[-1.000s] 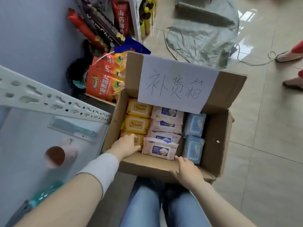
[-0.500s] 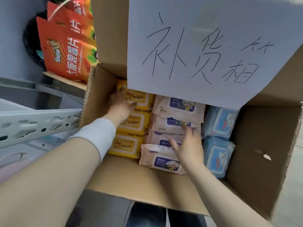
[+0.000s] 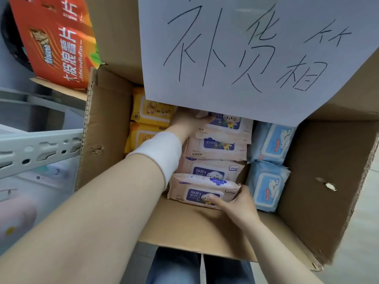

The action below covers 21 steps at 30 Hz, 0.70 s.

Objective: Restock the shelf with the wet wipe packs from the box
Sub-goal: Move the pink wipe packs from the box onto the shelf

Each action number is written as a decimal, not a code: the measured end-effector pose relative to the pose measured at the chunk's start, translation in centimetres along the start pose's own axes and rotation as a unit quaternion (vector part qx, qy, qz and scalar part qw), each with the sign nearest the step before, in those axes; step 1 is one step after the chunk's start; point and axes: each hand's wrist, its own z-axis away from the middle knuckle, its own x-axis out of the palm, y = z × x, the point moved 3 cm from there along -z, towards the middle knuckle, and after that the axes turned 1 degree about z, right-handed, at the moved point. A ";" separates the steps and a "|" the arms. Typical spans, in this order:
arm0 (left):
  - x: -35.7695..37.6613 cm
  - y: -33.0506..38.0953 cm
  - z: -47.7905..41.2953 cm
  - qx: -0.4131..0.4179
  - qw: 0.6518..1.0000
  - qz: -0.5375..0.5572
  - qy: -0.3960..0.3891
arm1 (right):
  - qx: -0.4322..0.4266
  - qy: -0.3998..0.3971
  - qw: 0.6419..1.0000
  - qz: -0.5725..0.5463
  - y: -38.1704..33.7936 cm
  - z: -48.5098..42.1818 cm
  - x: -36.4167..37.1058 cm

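The left hand has been moved from the yellow packs to clasp the far pink pack at 12 o'clock in the box, the nearest pink pack at 6 o'clock being gripped by the right hand, probably to lift the pink row as one.

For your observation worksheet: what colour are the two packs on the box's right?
Light blue packs, seen best in the head view.

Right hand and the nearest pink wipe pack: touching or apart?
Touching. Head view: the right hand pinches the nearest pink wipe pack, thumb lying across its label.
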 end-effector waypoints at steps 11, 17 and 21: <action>-0.3 -0.8 3.7 0.003 0.988 0.066 0.136 | 0.000 -0.117 0.989 -0.088 1.4 -0.4 1.0; -1.1 -4.0 8.9 -0.025 0.969 0.220 0.109 | -0.060 -0.151 0.968 -0.194 2.3 2.9 -0.3; -2.2 -5.7 14.2 -0.030 0.926 0.371 0.064 | -0.117 -0.146 0.965 -0.181 3.3 5.6 -3.9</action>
